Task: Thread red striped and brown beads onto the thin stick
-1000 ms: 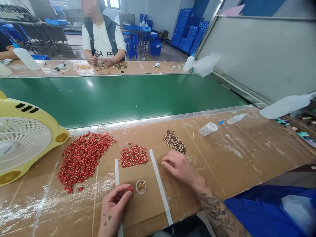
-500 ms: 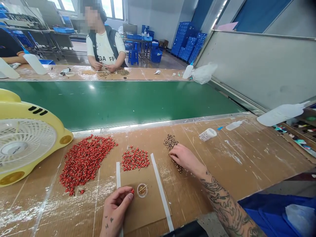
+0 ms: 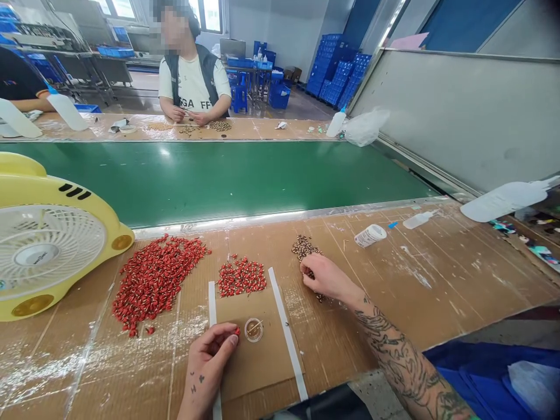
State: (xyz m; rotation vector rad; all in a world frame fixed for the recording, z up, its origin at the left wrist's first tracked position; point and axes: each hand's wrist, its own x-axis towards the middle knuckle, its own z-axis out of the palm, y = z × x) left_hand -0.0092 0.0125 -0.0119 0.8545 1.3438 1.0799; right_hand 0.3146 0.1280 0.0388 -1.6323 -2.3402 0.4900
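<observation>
My left hand (image 3: 210,357) pinches one small red piece (image 3: 237,332) beside a little round clear dish (image 3: 254,329) on a cardboard sheet (image 3: 258,361). My right hand (image 3: 326,276) rests on a heap of small brown pieces (image 3: 304,247), its fingers curled and pinching at them. A small heap of red pieces (image 3: 241,276) lies just beyond the sheet. A large heap of red pieces (image 3: 155,277) spreads to its left. Two white strips (image 3: 282,326) edge the sheet.
A yellow fan (image 3: 46,239) stands at the left. A green conveyor belt (image 3: 219,175) runs across. A white roll (image 3: 370,235) and squeeze bottles (image 3: 503,199) lie at the right. Another person (image 3: 192,81) sits across the belt handling small pieces.
My right hand moved from beside the white strip up onto the brown heap, then drew slightly back toward me. My left hand kept its pinch on the red piece.
</observation>
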